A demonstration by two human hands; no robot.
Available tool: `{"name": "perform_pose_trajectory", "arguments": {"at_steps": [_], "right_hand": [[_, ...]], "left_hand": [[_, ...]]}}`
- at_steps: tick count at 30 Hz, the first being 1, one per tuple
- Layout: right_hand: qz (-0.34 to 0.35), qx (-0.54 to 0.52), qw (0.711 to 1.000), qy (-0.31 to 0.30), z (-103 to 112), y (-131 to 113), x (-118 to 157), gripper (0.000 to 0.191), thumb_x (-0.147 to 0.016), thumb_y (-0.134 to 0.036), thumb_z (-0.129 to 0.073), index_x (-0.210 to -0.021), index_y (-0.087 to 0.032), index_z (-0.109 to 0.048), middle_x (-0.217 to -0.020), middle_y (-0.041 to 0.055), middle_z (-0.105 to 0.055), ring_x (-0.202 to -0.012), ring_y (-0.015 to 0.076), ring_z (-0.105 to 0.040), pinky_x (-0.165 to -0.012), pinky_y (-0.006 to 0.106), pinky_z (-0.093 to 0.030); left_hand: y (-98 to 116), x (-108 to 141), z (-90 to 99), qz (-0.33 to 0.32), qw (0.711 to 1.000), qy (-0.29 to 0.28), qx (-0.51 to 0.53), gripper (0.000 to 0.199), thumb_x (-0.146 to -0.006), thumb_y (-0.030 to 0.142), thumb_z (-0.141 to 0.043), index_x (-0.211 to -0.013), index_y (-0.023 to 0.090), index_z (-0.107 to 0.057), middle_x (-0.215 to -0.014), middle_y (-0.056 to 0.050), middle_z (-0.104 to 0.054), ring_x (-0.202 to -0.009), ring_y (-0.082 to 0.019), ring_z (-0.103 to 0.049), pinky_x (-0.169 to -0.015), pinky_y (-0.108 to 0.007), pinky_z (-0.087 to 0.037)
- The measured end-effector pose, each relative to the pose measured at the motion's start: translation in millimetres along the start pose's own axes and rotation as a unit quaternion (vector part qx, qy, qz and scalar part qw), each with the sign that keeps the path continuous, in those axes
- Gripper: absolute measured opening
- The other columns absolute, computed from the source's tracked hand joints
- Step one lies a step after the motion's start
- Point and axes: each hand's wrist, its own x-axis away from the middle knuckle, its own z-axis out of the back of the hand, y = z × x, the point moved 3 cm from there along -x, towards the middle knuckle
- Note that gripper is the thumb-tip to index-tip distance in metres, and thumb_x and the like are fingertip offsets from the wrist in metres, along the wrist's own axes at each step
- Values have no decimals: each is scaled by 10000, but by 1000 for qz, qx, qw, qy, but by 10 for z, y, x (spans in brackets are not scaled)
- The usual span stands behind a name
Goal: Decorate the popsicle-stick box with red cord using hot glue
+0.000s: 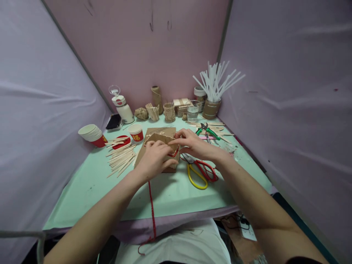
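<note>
A small box-like piece of pale wooden sticks (161, 137) sits on a brown cardboard sheet (140, 157) in the middle of the table. My left hand (156, 157) is closed over its near left side, thumb toward the right. On the far right side my right hand (191, 143) grips the rim with bent fingers. Between the hands a red cord (173, 153) runs along the piece; its exact route is partly hidden by my fingers. A red cord length (151, 201) hangs from below my left hand over the table's front edge.
Scissors (198, 176) with red and yellow handles lie right of my hands, green-handled pliers (206, 131) behind them. Loose wooden sticks (121, 159) and paper cups (136, 132) stand left. Along the back are a twine spool (156, 99), a water glass (192, 114) and white strips (216, 82).
</note>
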Motion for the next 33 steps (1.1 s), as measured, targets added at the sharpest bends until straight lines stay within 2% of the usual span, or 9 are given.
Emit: {"name": "perform_pose_trajectory", "arguments": {"at_steps": [3, 8, 12, 15, 17, 20, 23, 29, 33], "right_hand": [[-22, -3, 1000, 12, 54, 53, 78, 506, -829, -41, -595, -1264, -301, -603, -1128, 61, -521, -1098, 215, -485, -990, 425, -424], [-50, -24, 998, 35, 58, 17, 131, 407, -815, -38, -627, -1137, -284, -667, -1095, 58, -526, -1095, 215, -501, -985, 415, -431], [-44, -20, 998, 48, -18, -105, 117, 301, -831, -174, -695, -1115, -269, -671, -1103, 77, -538, -1088, 239, -501, -965, 428, -422], [-50, -6, 997, 53, -80, -224, 111, 253, -827, -317, -722, -1067, -255, -674, -1099, 82, -539, -1084, 250, -490, -953, 424, -410], [-65, 11, 996, 56, -118, -289, 113, 212, -833, -341, -712, -1015, -238, -676, -1087, 84, -542, -1078, 253, -482, -941, 419, -403], [-85, 44, 993, 74, -166, -331, 113, 107, -879, -309, -650, -940, -224, -671, -1068, 89, -552, -1043, 251, -473, -904, 413, -395], [-89, 56, 991, 87, -204, -307, 101, 113, -924, -283, -577, -908, -215, -666, -1061, 90, -563, -1021, 243, -466, -874, 399, -386], [-105, 38, 989, 93, -212, -225, 85, 74, -908, -234, -586, -912, -219, -658, -1094, 91, -571, -1049, 256, -471, -887, 420, -390], [-99, 31, 990, 97, -205, -237, 93, 54, -902, -220, -592, -917, -218, -644, -1100, 89, -563, -1067, 255, -471, -914, 418, -391]], "left_hand": [[-80, 42, 62, 7, 1000, -14, 13, 439, -752, 591, -692, -991, 225, -650, -1052, -68, -705, -1055, -279, -553, -883, -425, -312], [-235, 72, 118, 7, 999, -28, 21, 304, -816, 453, -686, -1036, 244, -673, -1061, -71, -711, -1061, -268, -574, -904, -427, -330], [-275, 36, 110, -7, 999, -30, 34, 142, -878, 331, -620, -963, 251, -700, -962, -47, -723, -989, -233, -595, -875, -402, -338], [-263, 16, 81, -21, 999, -13, 40, 153, -906, 319, -576, -896, 230, -700, -906, -40, -719, -916, -208, -593, -843, -385, -335], [-242, 10, 53, -26, 999, 2, 34, 182, -917, 328, -562, -862, 215, -693, -875, -39, -716, -893, -201, -588, -837, -385, -329], [-203, 2, 14, -15, 999, 25, 17, 191, -913, 331, -565, -833, 202, -680, -840, -37, -716, -899, -207, -585, -825, -386, -323], [-171, -5, -2, 8, 1000, 30, 2, 200, -908, 350, -565, -822, 204, -671, -847, -39, -723, -912, -218, -589, -806, -386, -325], [-236, 78, 81, 53, 998, 15, -8, 201, -867, 379, -618, -983, 221, -662, -958, -59, -732, -990, -255, -597, -870, -425, -326], [-312, 143, 121, 66, 998, 13, 5, 144, -903, 305, -558, -890, 217, -670, -908, -47, -736, -930, -234, -609, -841, -411, -331]]}}
